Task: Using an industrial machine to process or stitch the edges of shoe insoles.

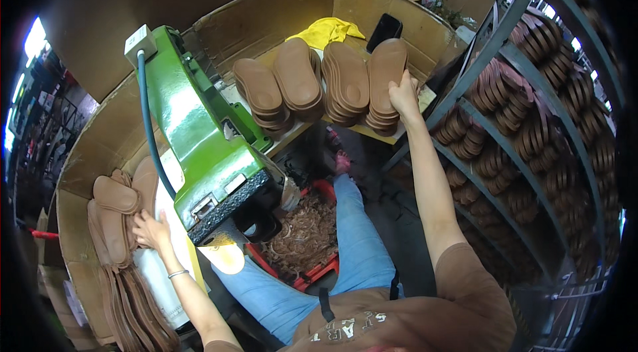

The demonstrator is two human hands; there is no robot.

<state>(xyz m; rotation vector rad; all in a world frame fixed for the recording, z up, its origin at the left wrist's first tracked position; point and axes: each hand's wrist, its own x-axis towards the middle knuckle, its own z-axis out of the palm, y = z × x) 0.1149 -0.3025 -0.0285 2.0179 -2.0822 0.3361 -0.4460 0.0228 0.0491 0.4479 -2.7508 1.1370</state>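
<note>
My right hand (404, 94) is closed at the right edge of the rightmost stack of brown shoe soles (387, 60), gripping the edge of a sole near the top. Beside that stack stand three more piles: a sole stack (347, 83), a taller sole stack (298, 80) and a shorter sole stack (259, 89). My left hand (151, 229) lies with spread fingers at the edge of a loose heap of soles (117, 194) on the left. Between my arms is a green machine (193, 133) with a black head (236, 199).
Cardboard walls (266, 13) curve around the bench. A yellow cloth (325, 32) and a black phone (385, 32) lie behind the stacks. On the right stands a metal rack (525, 73) full of soles. Below the machine, a red bin (324, 272) holds brown shavings. A blue cable (147, 113) hangs along the machine.
</note>
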